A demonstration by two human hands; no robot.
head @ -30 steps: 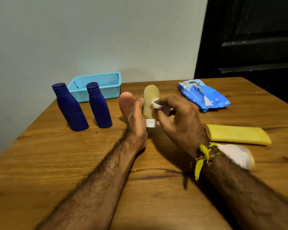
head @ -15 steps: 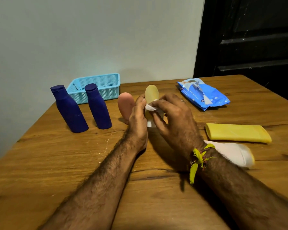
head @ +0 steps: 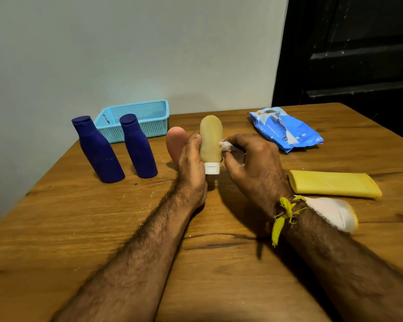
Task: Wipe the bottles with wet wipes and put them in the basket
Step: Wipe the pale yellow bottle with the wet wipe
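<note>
**A:** What's at left on the tabletop (head: 79,228)?

**B:** Two blue bottles (head: 98,152) stand before the empty basket (head: 135,120); a pink bottle (head: 175,145) waits beside them.

**A:** And centre?

**B:** The left hand (head: 191,159) grips the yellow bottle (head: 211,138), cap down, clear of the wood. The right hand (head: 251,159), pinching a wet wipe (head: 227,146), has slid from the bottle's front to its right flank in the last half-second.

**A:** Meaning?

**B:** Wiping looks to be under way; nothing is basketed yet. The wipes pack (head: 286,131) lies right.
</note>
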